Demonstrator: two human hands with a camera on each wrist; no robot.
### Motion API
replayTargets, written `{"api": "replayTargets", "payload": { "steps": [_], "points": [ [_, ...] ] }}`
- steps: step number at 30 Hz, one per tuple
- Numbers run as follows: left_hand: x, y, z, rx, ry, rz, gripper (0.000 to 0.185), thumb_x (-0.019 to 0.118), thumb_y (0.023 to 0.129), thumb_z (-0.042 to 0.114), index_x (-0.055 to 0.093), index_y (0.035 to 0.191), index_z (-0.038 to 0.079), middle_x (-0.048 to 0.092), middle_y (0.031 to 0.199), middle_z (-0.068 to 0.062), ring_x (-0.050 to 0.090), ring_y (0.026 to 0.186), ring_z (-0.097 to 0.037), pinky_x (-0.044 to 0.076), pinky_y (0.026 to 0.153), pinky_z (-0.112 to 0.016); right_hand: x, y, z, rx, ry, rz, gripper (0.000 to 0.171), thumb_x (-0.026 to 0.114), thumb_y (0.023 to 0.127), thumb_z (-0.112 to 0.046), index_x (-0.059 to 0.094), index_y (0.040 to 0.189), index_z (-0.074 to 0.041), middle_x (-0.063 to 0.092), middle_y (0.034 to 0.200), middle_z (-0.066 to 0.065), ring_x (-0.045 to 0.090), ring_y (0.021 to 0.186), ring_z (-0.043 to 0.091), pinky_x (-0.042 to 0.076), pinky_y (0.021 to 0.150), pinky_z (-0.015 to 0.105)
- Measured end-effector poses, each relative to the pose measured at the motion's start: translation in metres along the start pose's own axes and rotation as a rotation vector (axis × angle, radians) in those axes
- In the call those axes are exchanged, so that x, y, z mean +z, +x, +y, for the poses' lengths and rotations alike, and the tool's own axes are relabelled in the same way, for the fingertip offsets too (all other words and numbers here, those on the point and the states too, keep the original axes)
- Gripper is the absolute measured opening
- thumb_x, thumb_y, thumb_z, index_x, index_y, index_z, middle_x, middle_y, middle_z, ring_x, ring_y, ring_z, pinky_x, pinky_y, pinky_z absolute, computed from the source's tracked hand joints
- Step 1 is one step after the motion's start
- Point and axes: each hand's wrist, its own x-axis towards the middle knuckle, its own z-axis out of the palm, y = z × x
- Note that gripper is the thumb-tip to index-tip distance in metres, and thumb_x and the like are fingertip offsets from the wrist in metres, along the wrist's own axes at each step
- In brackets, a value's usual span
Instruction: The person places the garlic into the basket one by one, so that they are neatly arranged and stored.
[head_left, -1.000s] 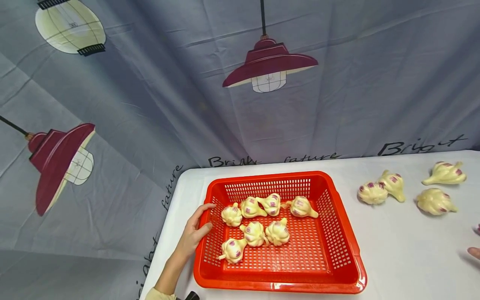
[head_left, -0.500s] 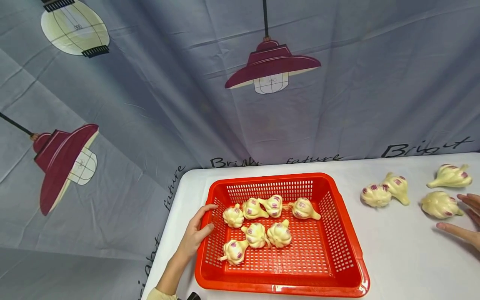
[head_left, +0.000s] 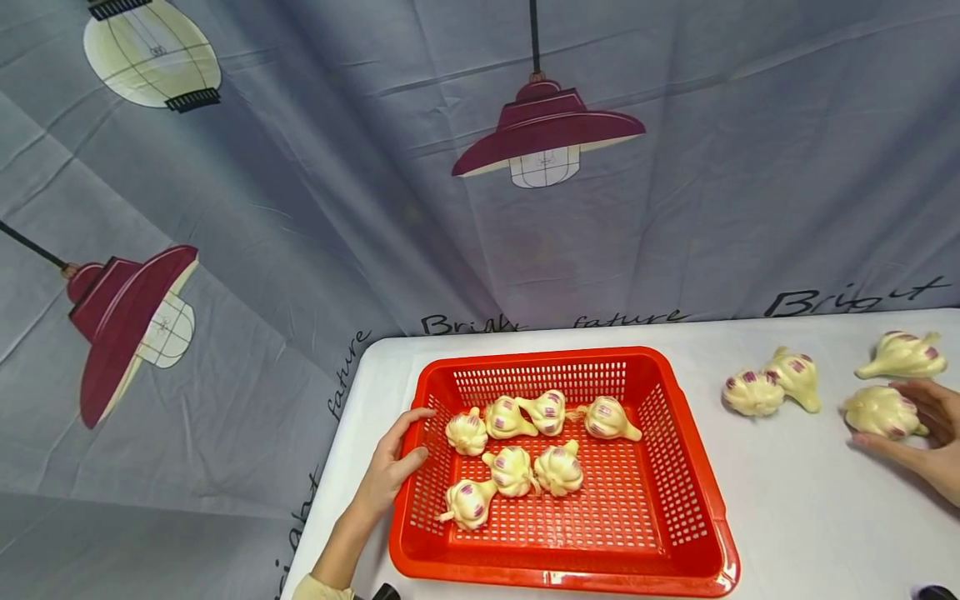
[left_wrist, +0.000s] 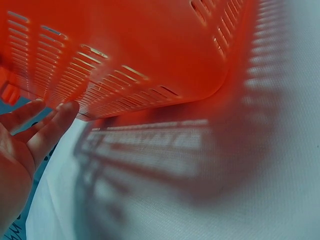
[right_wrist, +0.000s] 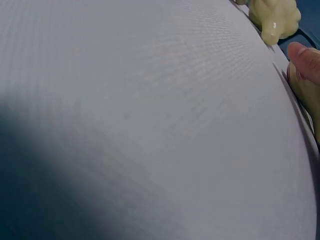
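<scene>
My left hand [head_left: 396, 462] holds the left rim of a red plastic basket [head_left: 570, 575], thumb and forefinger over the edge. In the left wrist view, fingers of the left hand [left_wrist: 37, 132] lie along the slotted outer wall of the basket [left_wrist: 150, 55]. Inside sit several cream garlic bulbs [head_left: 558, 468] with purple marks. At the far right, my right hand [head_left: 933, 429] grips another garlic bulb [head_left: 877, 410] on the white tabletop, thumb in front and fingers behind. The right wrist view catches just a fingertip and part of that bulb [right_wrist: 305, 92] at its right edge.
A pair of garlic bulbs [head_left: 795, 377] lies right of the basket, touching. Behind the right hand is one more bulb [head_left: 903, 355]. A grey curtain [head_left: 360, 208] with printed lamps hangs along the table's back and left edges.
My right hand came in from the right edge, reached the nearer garlic bulb and closed its thumb and fingers round it. The left hand stays on the basket's rim.
</scene>
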Motion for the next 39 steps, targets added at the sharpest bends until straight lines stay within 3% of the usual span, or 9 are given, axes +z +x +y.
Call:
{"api": "replayTargets", "payload": {
  "steps": [6,9,13,20,23,28,34,37,39],
  "points": [
    [-0.001,-0.001,0.000,0.007,0.003,0.001,0.051,0.049,0.092,-0.006,0.046,0.142,0.002,0.046,0.136,-0.031,0.058,0.106,-0.043,0.059,0.080,-0.039,0.001,0.001,-0.005,-0.023,-0.035,-0.018,0.097,0.088,0.076,-0.009,0.032,0.153,0.004,0.043,0.140,0.036,0.027,0.105,-0.025,0.021,0.090,-0.002],
    [-0.001,-0.001,0.000,0.010,0.005,0.005,0.051,0.048,0.091,-0.006,0.046,0.142,0.001,0.046,0.136,-0.031,0.058,0.105,-0.044,0.059,0.079,-0.039,0.003,0.002,-0.006,-0.045,-0.016,-0.020,0.089,0.087,0.075,-0.006,0.038,0.148,0.010,0.055,0.122,0.010,0.026,0.094,-0.024,0.023,0.080,-0.002],
    [-0.001,-0.001,0.000,0.003,0.002,0.004,0.051,0.048,0.092,-0.007,0.046,0.142,0.002,0.046,0.136,-0.031,0.058,0.106,-0.044,0.059,0.079,-0.040,0.006,0.001,-0.007,-0.059,0.027,-0.006,0.087,0.086,0.075,-0.003,0.041,0.148,0.006,0.034,0.112,-0.035,0.030,0.096,-0.023,0.023,0.079,-0.003],
    [-0.001,-0.002,0.000,-0.007,0.008,0.008,0.051,0.048,0.092,-0.006,0.046,0.142,0.002,0.046,0.137,-0.030,0.058,0.107,-0.044,0.059,0.080,-0.040,0.003,0.001,-0.007,-0.097,0.061,0.001,0.088,0.086,0.073,0.001,0.042,0.149,0.001,0.032,0.108,-0.043,0.034,0.097,-0.023,0.025,0.080,-0.004],
    [-0.001,-0.002,0.000,-0.014,0.005,0.009,0.051,0.048,0.092,-0.006,0.047,0.142,0.004,0.045,0.138,-0.029,0.058,0.108,-0.044,0.059,0.080,-0.040,0.003,0.001,-0.008,-0.083,0.034,-0.002,0.087,0.086,0.074,0.000,0.041,0.149,0.004,0.042,0.115,-0.031,0.032,0.096,-0.023,0.024,0.081,-0.004],
    [-0.001,-0.002,0.000,-0.022,-0.004,0.008,0.051,0.049,0.092,-0.005,0.047,0.142,0.006,0.046,0.137,-0.030,0.058,0.108,-0.045,0.059,0.080,-0.040,0.001,0.002,-0.011,-0.023,-0.018,-0.042,0.088,0.085,0.080,-0.010,0.035,0.151,0.006,0.053,0.131,0.023,0.025,0.098,-0.026,0.022,0.090,-0.002],
    [0.000,-0.001,0.000,-0.019,0.008,0.009,0.051,0.049,0.092,-0.005,0.048,0.142,0.007,0.046,0.138,-0.028,0.057,0.108,-0.045,0.059,0.080,-0.040,-0.006,0.011,-0.018,-0.082,0.143,0.003,0.087,0.085,0.073,0.005,0.047,0.149,-0.014,0.042,0.111,-0.038,0.040,0.096,-0.023,0.029,0.085,-0.003],
    [0.000,-0.001,0.000,-0.014,0.009,0.010,0.051,0.048,0.091,-0.005,0.048,0.141,0.007,0.046,0.139,-0.028,0.057,0.108,-0.046,0.059,0.080,-0.040,-0.015,0.016,-0.033,-0.108,0.247,0.011,0.087,0.084,0.071,0.011,0.052,0.139,-0.033,0.048,0.106,-0.041,0.046,0.093,-0.023,0.033,0.080,-0.003],
    [0.001,0.000,0.001,-0.013,0.008,0.009,0.051,0.048,0.091,-0.005,0.048,0.141,0.007,0.046,0.139,-0.028,0.057,0.108,-0.046,0.059,0.079,-0.040,-0.021,0.018,-0.046,-0.095,0.237,0.005,0.085,0.083,0.074,0.009,0.050,0.141,-0.030,0.053,0.109,-0.034,0.044,0.095,-0.024,0.033,0.081,-0.003]
  ]
}}
